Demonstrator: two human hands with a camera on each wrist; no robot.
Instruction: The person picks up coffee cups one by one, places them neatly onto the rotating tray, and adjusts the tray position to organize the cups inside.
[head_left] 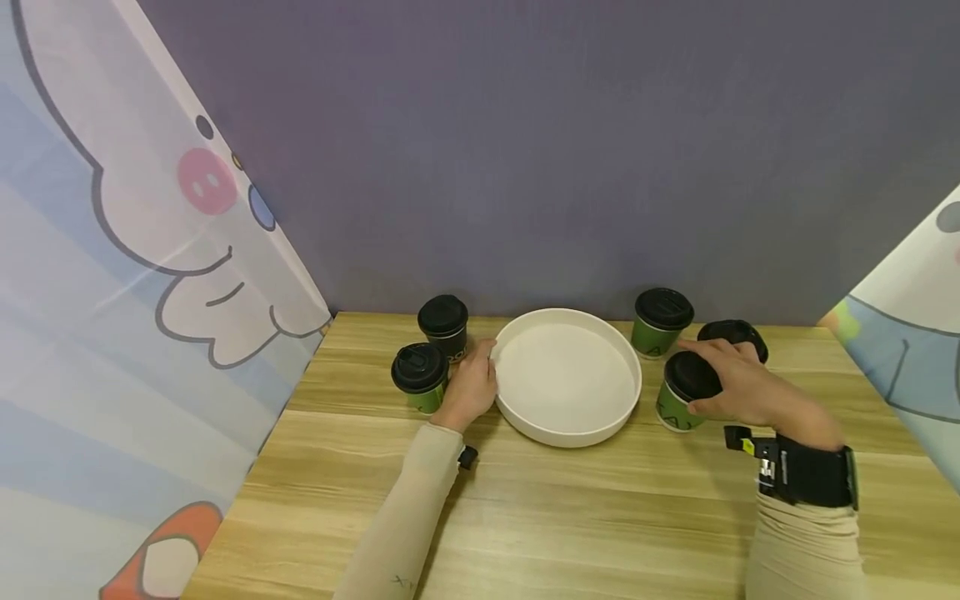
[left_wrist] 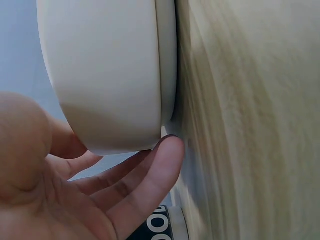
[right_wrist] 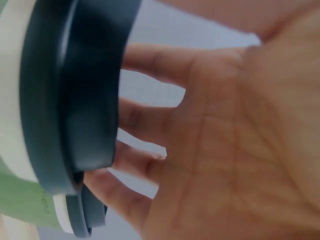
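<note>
In the head view my left hand (head_left: 471,385) is at the left side of a round white tray (head_left: 566,437). The left wrist view shows its thumb at the tray's rim and its fingertips (left_wrist: 172,150) by the base edge, holding it there. My right hand (head_left: 750,390) spreads over a green paper cup (head_left: 677,410) with a black lid, thumb on the near side and forefinger on the far side. In the right wrist view its fingers (right_wrist: 145,112) stretch out behind the lid (right_wrist: 92,95), with a gap between palm and lid.
Left of the tray stand a dark lidded cup (head_left: 447,340) and a green lidded cup (head_left: 426,398). Another green cup (head_left: 654,335) stands at the tray's back right, and a black lid (head_left: 738,333) shows behind my right hand. A grey wall (head_left: 525,167) borders the wooden table (head_left: 570,517).
</note>
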